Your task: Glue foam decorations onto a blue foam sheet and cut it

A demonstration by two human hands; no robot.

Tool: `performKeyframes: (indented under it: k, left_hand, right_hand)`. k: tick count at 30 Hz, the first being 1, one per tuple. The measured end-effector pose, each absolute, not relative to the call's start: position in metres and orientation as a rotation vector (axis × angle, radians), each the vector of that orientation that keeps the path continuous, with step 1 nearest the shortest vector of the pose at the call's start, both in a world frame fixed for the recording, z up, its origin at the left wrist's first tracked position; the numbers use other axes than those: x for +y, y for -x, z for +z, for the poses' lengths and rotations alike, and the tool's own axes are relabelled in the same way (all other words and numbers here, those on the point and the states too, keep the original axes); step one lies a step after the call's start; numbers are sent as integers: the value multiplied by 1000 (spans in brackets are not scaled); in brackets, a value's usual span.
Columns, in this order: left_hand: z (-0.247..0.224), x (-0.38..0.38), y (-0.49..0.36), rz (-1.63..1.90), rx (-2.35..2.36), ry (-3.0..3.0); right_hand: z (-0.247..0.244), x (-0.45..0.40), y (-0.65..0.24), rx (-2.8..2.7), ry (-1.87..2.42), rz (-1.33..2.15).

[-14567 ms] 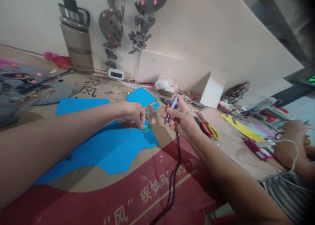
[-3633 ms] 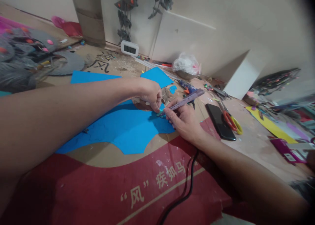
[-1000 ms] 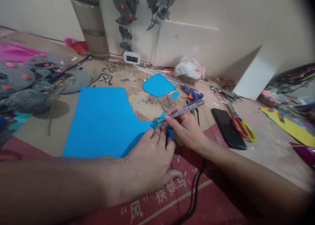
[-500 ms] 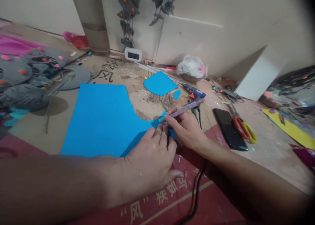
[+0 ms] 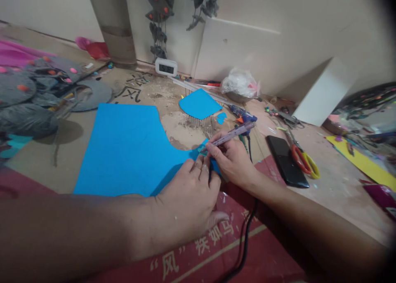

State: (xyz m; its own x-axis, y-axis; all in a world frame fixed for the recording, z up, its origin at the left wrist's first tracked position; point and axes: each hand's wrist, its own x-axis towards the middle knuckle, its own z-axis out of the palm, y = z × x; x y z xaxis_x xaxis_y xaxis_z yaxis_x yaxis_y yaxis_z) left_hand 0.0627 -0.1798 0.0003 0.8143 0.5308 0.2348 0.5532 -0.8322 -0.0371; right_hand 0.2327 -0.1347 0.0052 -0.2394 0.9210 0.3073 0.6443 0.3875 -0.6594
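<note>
A large blue sheet (image 5: 123, 151) with a curved cut edge lies on the table. My right hand (image 5: 233, 159) is closed on a pale purple pen (image 5: 230, 135), its tip down at the sheet's narrow right end. There, a small teal piece (image 5: 201, 149) lies on the blue. My left hand (image 5: 194, 196) rests palm down beside the pen tip, fingertips pressing at the teal piece and the sheet, thumb spread away. Behind the hands sit a blue fan-shaped piece (image 5: 200, 104) and small blue cut pieces (image 5: 221, 118).
To the right lie a black phone (image 5: 286, 161), scissors (image 5: 305, 161) and a yellow sheet (image 5: 361, 159). A glue gun (image 5: 244, 114), a white clock (image 5: 166, 67) and a plastic bag (image 5: 240, 83) stand farther back. Grey decorated pieces (image 5: 27, 93) fill the left. A black cable (image 5: 247, 241) runs in front.
The whole view has shifted slightly, so things appear a little farther left. Both hands keep nearly the same pose, with the pen still at the teal piece.
</note>
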Motion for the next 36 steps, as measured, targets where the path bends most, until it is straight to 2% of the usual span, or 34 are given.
performKeyframes:
  k: [36]
  left_hand:
    - [-1, -180, -63, -347, -866, 2893]
  right_hand:
    - [3, -129, -228, -1937, 1385, 479]
